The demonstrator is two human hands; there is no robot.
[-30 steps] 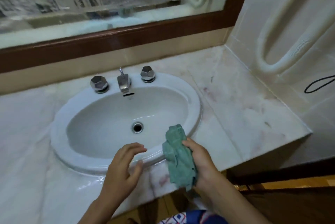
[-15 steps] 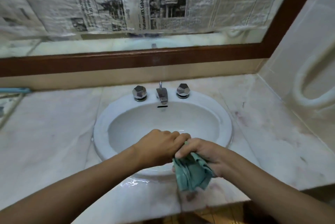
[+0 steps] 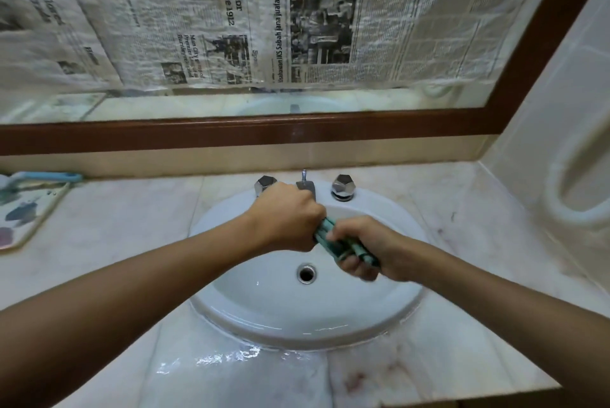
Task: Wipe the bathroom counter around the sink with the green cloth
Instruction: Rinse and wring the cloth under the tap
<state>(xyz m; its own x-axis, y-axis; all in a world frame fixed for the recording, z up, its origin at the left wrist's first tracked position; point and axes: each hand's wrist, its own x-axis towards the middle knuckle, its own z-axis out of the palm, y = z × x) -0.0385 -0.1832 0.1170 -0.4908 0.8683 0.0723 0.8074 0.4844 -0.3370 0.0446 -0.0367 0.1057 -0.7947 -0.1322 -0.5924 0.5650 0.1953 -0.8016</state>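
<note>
Left hand (image 3: 286, 218) fisted on green cloth (image 3: 343, 244) | right hand (image 3: 364, 247) fisted on it | over sink (image 3: 389, 209)

Glossy sink (image 3: 297, 331) w/ chrome taps (image 3: 342, 187); marble counter (image 3: 132, 226) (wet).

A bathroom: white oval sink (image 3: 307, 325) with chrome taps (image 3: 342, 187) in a marble table (image 3: 125, 226), framed mirror (image 3: 231, 100) papered with newspaper (image 3: 297, 18).
</note>
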